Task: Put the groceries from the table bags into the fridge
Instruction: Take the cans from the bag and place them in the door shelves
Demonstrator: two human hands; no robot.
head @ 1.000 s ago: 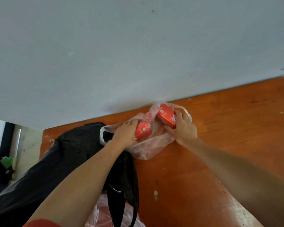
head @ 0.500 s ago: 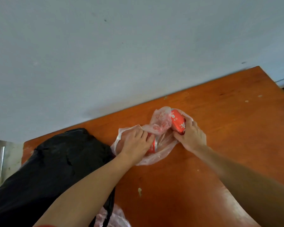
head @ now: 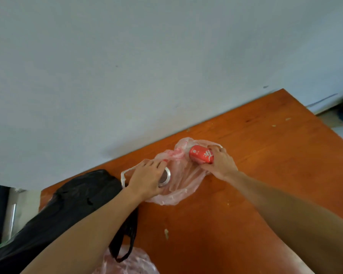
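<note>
A thin pink plastic bag (head: 176, 194) lies crumpled on the orange wooden table (head: 255, 175) near the wall. My right hand (head: 221, 164) grips a red drink can (head: 200, 155) lying on its side at the bag's far right. My left hand (head: 147, 177) is curled over a second can (head: 164, 177); only its silver end shows past my fingers. Both cans sit among the bag's folds.
A large black bag (head: 67, 210) with loop handles fills the table's left side. Another pink plastic bag (head: 131, 264) pokes out at the bottom edge. A pale wall runs behind the table. The table's right corner and floor show at far right.
My left hand turned its can so the silver end now faces me. My right hand drew the other red can clear of the bag's plastic. The view shifted right.
</note>
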